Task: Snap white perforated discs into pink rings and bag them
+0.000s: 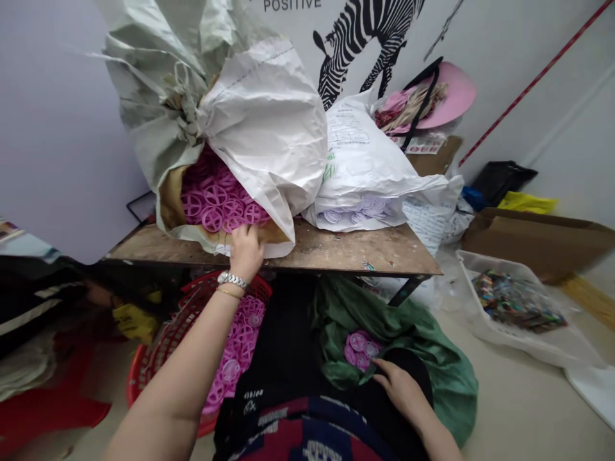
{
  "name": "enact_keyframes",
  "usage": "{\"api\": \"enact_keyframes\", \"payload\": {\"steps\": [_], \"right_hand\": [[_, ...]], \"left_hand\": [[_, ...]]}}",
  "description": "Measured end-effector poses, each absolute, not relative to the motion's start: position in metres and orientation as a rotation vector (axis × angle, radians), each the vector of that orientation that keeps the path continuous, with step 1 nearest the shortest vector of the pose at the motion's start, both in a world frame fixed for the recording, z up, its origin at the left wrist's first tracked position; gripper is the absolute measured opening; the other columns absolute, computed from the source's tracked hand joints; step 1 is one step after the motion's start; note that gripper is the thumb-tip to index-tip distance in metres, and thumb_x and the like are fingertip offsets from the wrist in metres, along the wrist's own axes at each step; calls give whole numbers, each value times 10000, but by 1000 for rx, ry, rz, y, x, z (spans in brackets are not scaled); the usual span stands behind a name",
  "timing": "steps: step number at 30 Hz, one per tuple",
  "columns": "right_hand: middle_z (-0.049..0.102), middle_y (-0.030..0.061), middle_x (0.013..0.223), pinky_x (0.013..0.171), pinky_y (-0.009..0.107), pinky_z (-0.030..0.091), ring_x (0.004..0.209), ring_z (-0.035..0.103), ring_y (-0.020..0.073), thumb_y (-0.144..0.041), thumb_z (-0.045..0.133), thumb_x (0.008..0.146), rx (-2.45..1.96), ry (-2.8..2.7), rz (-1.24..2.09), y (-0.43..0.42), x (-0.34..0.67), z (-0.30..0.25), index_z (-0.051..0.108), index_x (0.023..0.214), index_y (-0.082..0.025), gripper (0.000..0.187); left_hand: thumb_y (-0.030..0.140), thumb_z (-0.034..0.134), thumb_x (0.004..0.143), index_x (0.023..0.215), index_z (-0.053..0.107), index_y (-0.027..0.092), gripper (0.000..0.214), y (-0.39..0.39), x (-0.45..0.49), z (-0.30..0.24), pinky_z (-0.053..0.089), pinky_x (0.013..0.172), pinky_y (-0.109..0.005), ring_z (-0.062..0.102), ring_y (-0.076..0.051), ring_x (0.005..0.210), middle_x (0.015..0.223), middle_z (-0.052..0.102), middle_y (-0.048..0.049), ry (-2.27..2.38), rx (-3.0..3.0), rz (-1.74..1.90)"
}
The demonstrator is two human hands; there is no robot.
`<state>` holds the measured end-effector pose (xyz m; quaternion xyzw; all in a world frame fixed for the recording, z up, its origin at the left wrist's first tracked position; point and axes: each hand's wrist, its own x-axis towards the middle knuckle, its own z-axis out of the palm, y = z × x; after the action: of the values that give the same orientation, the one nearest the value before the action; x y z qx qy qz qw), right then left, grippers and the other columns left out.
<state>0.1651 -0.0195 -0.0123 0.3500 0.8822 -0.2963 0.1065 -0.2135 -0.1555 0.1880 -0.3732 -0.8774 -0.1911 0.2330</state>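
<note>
My left hand point(246, 251) reaches to the mouth of a big paper-lined sack point(269, 121) on the bench. Its fingers are curled on pink openwork plastic discs point(216, 205) at the sack's lip; the fingertips are partly hidden. By my lap, my right hand point(400, 385) has thumb and fingers apart beside the opening of a green sack point(427, 346). Several paler pink discs point(360, 349) show in that opening, close to the fingertips. Under my left forearm stands a red plastic basket point(144, 371) holding more pink discs point(230, 358).
On the wooden bench point(346, 246), a white sack point(365, 153) of pale lilac pieces lies to the right. A pink hat point(454, 96) is behind it. On the floor at right are a white bin point(519, 342) with small colourful items and a cardboard box point(533, 246).
</note>
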Motion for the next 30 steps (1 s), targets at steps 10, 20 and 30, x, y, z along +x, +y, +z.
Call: {"api": "enact_keyframes", "payload": {"steps": [10, 20, 30], "right_hand": [[613, 129, 1292, 1014, 311, 421, 1202, 573, 245, -172, 467, 876, 872, 2538, -874, -22, 147, -21, 599, 1291, -111, 440], [645, 109, 1248, 987, 279, 428, 1168, 596, 224, -143, 480, 864, 813, 2512, -949, -25, 134, -10, 613, 1277, -145, 433], [639, 121, 1256, 995, 289, 418, 1177, 586, 236, -175, 507, 867, 761, 2588, -923, -35, 133, 14, 607, 1280, -139, 426]], "left_hand": [[273, 537, 857, 913, 676, 149, 194, -123, -278, 191, 395, 868, -488, 450, -389, 1114, 1118, 571, -197, -2456, -923, -405], [225, 534, 853, 800, 590, 185, 87, -139, -258, 185, 412, 851, -387, 533, -242, 905, 912, 604, -89, -2114, -1015, -990], [373, 578, 865, 867, 627, 186, 194, -171, -163, 170, 439, 682, -255, 547, -133, 691, 764, 599, 6, -2243, -1082, -1853]]}}
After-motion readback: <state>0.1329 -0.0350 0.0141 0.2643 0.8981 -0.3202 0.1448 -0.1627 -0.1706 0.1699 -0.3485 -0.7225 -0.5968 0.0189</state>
